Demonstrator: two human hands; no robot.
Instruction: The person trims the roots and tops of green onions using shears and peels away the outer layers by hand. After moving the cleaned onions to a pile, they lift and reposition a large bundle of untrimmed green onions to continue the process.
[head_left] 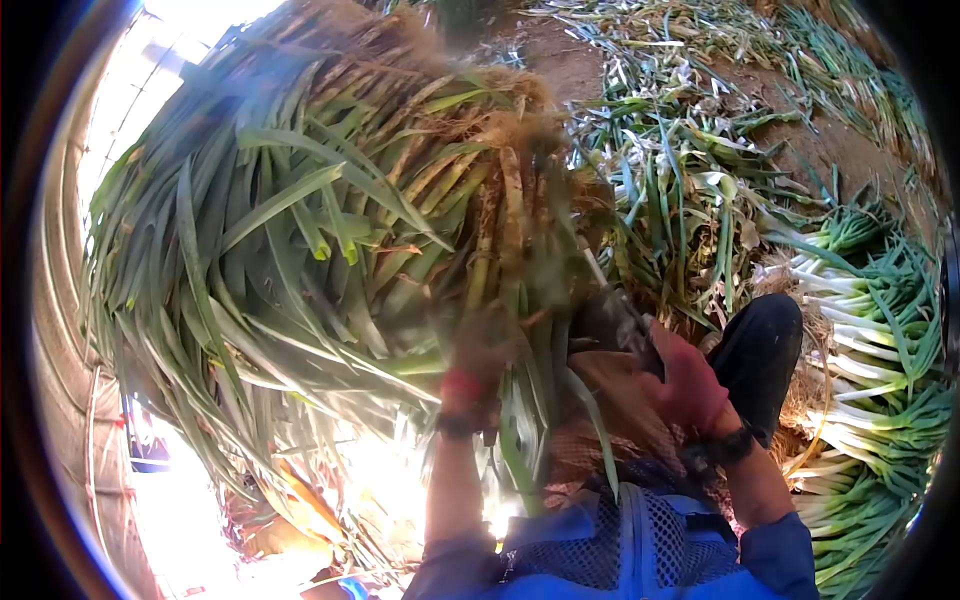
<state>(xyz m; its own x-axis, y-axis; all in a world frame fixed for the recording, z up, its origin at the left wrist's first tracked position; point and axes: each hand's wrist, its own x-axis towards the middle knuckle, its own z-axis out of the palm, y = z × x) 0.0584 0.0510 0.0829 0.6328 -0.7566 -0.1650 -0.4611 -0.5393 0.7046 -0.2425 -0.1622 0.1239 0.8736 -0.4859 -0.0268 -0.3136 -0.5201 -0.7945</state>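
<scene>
- Our left hand (pixel 470 375) is raised, forearm upright, clamped around the stalks of a big bundle of green onions (pixel 330 230).
- Our right hand (pixel 680 385) grips it too, beside our knee (pixel 765 340).
- Trimmed onions (pixel 870 350) lie right.

Big leafy green-onion bundle (pixel 330 220), held aloft

The left hand (pixel 470 365) is blurred and half buried among the stalks of the leek bundle (pixel 330 230), so its grip cannot be made out. The bundle's root end is smeared. Glare whites out the lower left, and the dark lens rim cuts off the trimmed leek pile (pixel 880 400).
</scene>
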